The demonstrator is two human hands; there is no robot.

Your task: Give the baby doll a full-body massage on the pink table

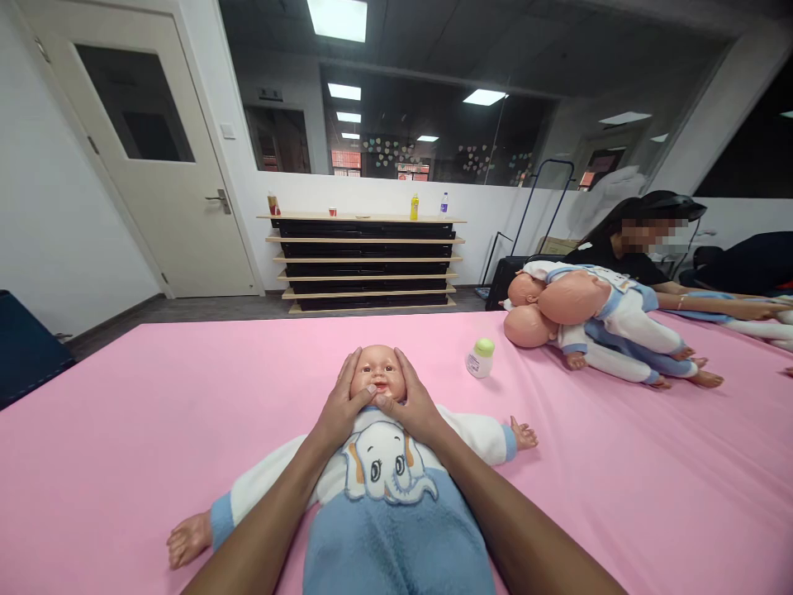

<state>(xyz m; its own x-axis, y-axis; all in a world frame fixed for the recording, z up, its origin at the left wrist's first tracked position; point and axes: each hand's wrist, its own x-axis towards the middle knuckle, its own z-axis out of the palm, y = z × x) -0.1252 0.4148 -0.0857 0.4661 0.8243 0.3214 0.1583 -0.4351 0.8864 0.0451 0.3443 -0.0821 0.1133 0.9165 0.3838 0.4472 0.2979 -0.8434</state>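
Note:
A baby doll (396,529) lies on its back, face up, on the pink-covered table, wearing a white and blue outfit with an elephant on the chest. My left hand (343,409) cups one side of the doll's head (377,370), fingers along the cheek and thumb by the chin. On the opposite side my right hand (416,402) holds the head the same way, its thumb close to the left one below the mouth. The doll's arms are spread out to both sides. A small white bottle with a green cap (481,359) stands beyond, to the right.
Several more dolls (576,306) are piled at the right on the pink sheet (619,463). Behind them a person in a black cap (632,248) reaches an arm along the table. Low stacked shelves (365,252) carrying bottles stand by the far wall, and a door (149,165) is at left.

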